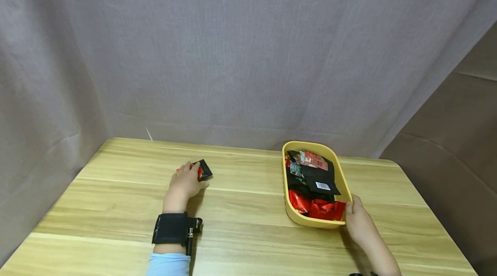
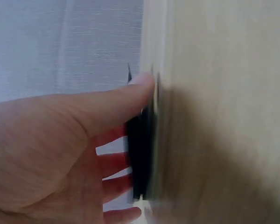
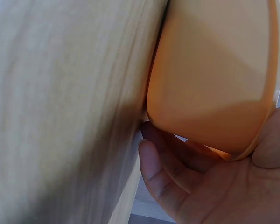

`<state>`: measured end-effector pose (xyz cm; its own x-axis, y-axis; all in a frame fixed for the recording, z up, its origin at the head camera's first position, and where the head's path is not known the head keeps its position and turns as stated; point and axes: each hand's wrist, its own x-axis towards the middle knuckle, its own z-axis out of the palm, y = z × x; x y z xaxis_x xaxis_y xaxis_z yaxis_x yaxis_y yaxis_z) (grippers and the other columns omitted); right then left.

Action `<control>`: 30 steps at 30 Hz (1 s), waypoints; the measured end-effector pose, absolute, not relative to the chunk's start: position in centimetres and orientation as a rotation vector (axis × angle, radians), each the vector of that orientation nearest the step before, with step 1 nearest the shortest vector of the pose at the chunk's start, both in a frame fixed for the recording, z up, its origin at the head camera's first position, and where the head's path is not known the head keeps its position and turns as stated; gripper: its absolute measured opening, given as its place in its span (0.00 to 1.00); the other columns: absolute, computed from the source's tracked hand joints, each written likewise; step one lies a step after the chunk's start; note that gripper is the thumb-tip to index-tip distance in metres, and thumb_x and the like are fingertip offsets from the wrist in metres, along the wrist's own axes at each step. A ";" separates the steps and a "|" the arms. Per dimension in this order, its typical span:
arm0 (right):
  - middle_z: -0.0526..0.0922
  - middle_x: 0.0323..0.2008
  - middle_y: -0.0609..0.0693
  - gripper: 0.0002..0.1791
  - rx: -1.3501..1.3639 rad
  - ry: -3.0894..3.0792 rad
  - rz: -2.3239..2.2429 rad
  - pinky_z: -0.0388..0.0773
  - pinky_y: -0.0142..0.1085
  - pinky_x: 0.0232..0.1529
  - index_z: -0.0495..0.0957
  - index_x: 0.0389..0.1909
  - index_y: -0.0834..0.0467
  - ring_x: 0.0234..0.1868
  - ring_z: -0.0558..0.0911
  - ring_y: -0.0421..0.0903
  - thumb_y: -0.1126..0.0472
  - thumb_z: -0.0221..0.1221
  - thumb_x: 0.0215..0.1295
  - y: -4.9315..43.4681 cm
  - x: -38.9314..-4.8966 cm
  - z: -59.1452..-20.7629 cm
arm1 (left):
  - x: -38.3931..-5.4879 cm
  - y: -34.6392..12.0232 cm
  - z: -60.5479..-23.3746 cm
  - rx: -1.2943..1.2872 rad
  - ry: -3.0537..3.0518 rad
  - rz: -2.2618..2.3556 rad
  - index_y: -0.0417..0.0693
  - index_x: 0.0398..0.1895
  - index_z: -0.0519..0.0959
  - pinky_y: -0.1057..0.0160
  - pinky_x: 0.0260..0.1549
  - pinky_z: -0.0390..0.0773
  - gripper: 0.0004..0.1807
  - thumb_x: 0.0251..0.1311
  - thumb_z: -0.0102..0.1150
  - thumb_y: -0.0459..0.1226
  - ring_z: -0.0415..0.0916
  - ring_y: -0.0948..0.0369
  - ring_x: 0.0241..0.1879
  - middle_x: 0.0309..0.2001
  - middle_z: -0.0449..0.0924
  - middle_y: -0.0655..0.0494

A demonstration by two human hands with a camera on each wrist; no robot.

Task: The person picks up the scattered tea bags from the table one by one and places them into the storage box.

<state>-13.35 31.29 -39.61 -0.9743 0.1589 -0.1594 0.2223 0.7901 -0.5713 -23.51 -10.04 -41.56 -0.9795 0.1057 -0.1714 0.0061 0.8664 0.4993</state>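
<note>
The left hand (image 1: 185,181) lies on the wooden table (image 1: 240,220), left of the middle, and its fingers are curled over a small black and red packet (image 1: 204,170) that lies flat on the wood. In the left wrist view the thumb (image 2: 130,91) is on one side of the dark packet (image 2: 139,154) and the other fingers are on the far side, so the hand pinches it by its edges; this view is blurred and I cannot tell how firm the pinch is. The right hand (image 1: 359,222) holds the near right corner of the yellow tray (image 1: 310,221), which stands well apart, on the right side of the table. In the right wrist view the fingers (image 3: 177,161) are under the tray wall (image 3: 210,74) and the thumb comes over the rim, so this hand grips the tray.

To do this step well, I think the left hand should press the packet lightly and get a fingertip under its edge, because a thin flat sachet slips on smooth wood. The right hand should keep the tray flat and not tilt it, as it is already full.

The packet is small, thin and rectangular, mostly black with red at the side under the fingers. The tray holds more packets (image 1: 314,181), red ones at the near end and black ones above, one with a white barcode label (image 1: 323,186)
</note>
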 end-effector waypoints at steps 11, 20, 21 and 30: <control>0.60 0.60 0.83 0.27 0.307 2.875 -0.937 0.60 0.68 0.62 0.42 0.67 0.78 0.61 0.62 0.73 0.65 0.25 0.73 31.4 -13.3 -39.6 | -23.6 -9.9 -42.0 0.101 2.881 0.719 0.39 0.70 0.59 0.33 0.64 0.58 0.32 0.64 0.51 0.39 0.50 0.37 0.68 0.71 0.54 0.32; 0.60 0.61 0.84 0.27 0.304 2.872 -0.947 0.59 0.68 0.63 0.42 0.67 0.78 0.62 0.60 0.74 0.64 0.25 0.73 31.1 -13.3 -39.5 | -24.0 -9.3 -40.7 0.166 2.975 0.750 0.41 0.69 0.61 0.38 0.62 0.66 0.25 0.69 0.38 0.34 0.60 0.40 0.65 0.69 0.61 0.34; 0.60 0.61 0.84 0.27 0.304 2.873 -0.950 0.59 0.68 0.63 0.42 0.67 0.78 0.62 0.60 0.74 0.65 0.25 0.73 31.1 -13.3 -39.5 | -24.0 -9.1 -40.5 0.177 2.992 0.767 0.41 0.69 0.62 0.38 0.62 0.67 0.25 0.69 0.38 0.34 0.61 0.40 0.65 0.69 0.62 0.35; 0.59 0.61 0.84 0.27 0.305 2.858 -0.965 0.59 0.67 0.62 0.42 0.67 0.78 0.62 0.60 0.73 0.65 0.25 0.73 31.1 -13.2 -39.4 | -23.4 -4.6 -39.3 0.342 3.257 0.976 0.51 0.61 0.74 0.45 0.43 0.82 0.20 0.68 0.47 0.39 0.80 0.48 0.49 0.55 0.82 0.49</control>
